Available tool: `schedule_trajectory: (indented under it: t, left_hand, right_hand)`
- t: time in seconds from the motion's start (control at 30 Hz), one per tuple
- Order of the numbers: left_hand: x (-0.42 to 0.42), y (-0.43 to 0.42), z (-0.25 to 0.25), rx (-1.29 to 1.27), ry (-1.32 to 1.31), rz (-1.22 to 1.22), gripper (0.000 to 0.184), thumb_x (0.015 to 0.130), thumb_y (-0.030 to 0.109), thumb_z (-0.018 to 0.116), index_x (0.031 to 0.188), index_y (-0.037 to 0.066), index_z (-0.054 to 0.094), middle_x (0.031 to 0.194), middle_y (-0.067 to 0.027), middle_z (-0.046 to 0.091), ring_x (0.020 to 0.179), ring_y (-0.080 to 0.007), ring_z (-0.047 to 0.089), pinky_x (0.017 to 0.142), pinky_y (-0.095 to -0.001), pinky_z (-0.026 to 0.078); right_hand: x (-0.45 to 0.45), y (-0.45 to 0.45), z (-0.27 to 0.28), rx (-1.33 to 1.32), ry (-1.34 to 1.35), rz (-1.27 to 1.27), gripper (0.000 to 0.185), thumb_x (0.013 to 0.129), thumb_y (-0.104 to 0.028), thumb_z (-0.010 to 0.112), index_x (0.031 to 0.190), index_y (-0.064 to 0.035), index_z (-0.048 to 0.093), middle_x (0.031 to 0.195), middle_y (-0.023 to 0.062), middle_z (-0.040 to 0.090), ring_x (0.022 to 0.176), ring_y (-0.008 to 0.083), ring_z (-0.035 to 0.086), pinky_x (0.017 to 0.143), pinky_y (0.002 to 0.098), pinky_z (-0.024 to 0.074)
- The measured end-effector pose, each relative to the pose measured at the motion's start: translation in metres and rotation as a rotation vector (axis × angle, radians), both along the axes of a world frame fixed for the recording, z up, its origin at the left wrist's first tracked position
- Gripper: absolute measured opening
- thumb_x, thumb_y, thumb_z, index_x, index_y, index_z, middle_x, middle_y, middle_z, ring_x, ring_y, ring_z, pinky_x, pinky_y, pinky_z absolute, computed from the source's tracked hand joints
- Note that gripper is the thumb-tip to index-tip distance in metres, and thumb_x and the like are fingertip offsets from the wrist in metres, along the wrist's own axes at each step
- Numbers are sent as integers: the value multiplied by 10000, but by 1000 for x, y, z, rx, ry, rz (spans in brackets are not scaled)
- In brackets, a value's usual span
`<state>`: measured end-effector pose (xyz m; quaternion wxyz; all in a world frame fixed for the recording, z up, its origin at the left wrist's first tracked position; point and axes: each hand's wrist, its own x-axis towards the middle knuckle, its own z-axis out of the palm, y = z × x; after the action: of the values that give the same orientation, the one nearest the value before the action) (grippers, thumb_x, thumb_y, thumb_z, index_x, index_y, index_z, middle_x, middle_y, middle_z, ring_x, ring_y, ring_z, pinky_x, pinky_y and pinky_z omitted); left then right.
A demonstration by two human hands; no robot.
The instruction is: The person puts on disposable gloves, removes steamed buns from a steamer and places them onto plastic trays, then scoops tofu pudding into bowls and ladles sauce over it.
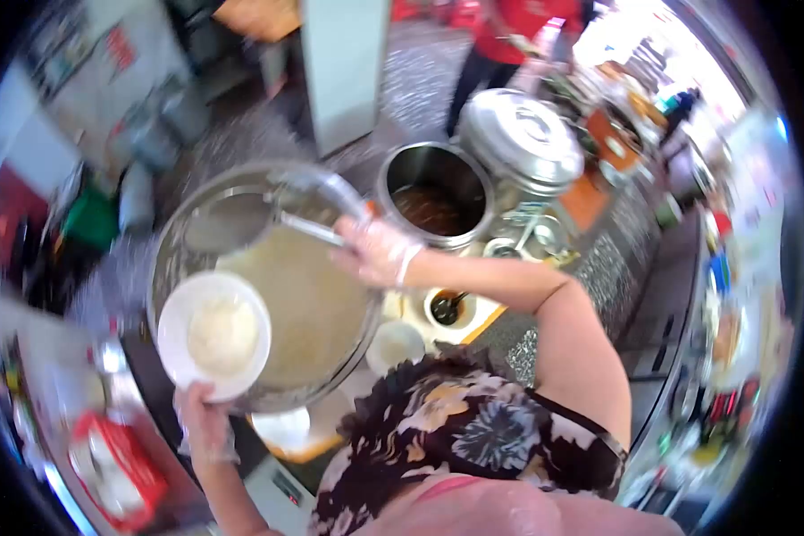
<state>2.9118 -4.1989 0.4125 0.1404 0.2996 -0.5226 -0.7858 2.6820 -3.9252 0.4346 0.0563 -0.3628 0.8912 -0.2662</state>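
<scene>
My left hand (pixel 207 420), in a clear plastic glove, grips the near rim of a white bowl (pixel 174 335) over the left side of a large metal pot. Pale, whitish food (pixel 223 335) lies in the bowl. Cloudy, beige liquid (pixel 317 304) fills much of the large pot (pixel 156 255). My right hand (pixel 375 248), gloved too, is closed around the metal handle of a strainer (pixel 228 221). The strainer's round head is above the far left part of the pot; blur hides its mesh. A shiny, see-through-looking piece (pixel 335 192) beside that hand is unclear.
A tall steel pot (pixel 391 183) with brown liquid stands beyond my right forearm, beside a large lidded pot (pixel 523 134). Nearer are a small bowl of dark sauce (pixel 445 308) and a pale bowl (pixel 395 347). A person in red (pixel 518 27) stands farther back. A red bag (pixel 147 464) is at left.
</scene>
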Motion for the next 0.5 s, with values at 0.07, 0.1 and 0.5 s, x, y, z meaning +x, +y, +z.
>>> schedule_trajectory:
  t: [0.07, 0.1, 0.5]
  left_hand:
    - [-22, -3, 4, -69, 3, -103, 556, 640, 28, 466, 1181, -87, 409, 1121, -192, 521, 941, -319, 590, 736, -446, 536]
    - [-32, -2, 8, 22, -36, -144, 570, 627, 26, 459, 1181, -93, 404, 1120, -203, 516, 950, -338, 584, 728, -458, 538]
    - [-138, -26, -60, 194, -346, -584, 617, 589, -32, 452, 1203, 21, 411, 1113, -189, 499, 974, -423, 536, 755, -576, 480]
  right_hand:
    - [14, 33, -5, -131, -139, -70, 246, 832, -259, 548, 839, -28, 462, 681, 210, 543, 660, 403, 557, 577, 451, 428]
    - [23, 48, -4, -180, -241, -104, 248, 833, -260, 550, 836, -29, 459, 669, 209, 540, 656, 403, 554, 574, 448, 424]
    - [76, 185, -41, -308, -306, -416, 288, 837, -307, 533, 857, -28, 463, 739, 214, 549, 730, 405, 534, 654, 440, 414]
